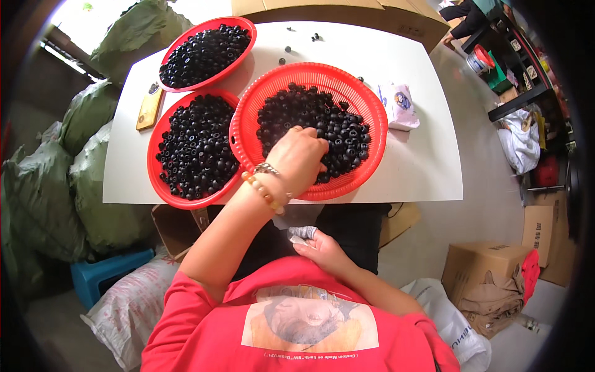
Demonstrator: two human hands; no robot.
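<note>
My left hand [297, 160], with bracelets on its wrist, reaches into the large red plastic basket [372, 124]. Its fingers are curled down into a heap of small black ring-like pieces [338, 133], and the fingertips are partly hidden, so what they grip cannot be made out. Below the table edge, over my lap, my right hand [323, 251] is closed. A whitish-grey printed wrap or cloth [302, 234] covers its finger ends; anything inside the fingers is hidden. Two more red baskets, one at the near left [155, 167] and one at the far left [251, 43], are heaped with the same black pieces.
A few loose black pieces [287, 49] lie on the white table [427, 167]. A pale soft pack [398, 106] stands right of the large basket, and a yellowish bar [150, 108] lies at left. Green sacks [43, 204] crowd the left; cardboard boxes [477, 266] stand at lower right.
</note>
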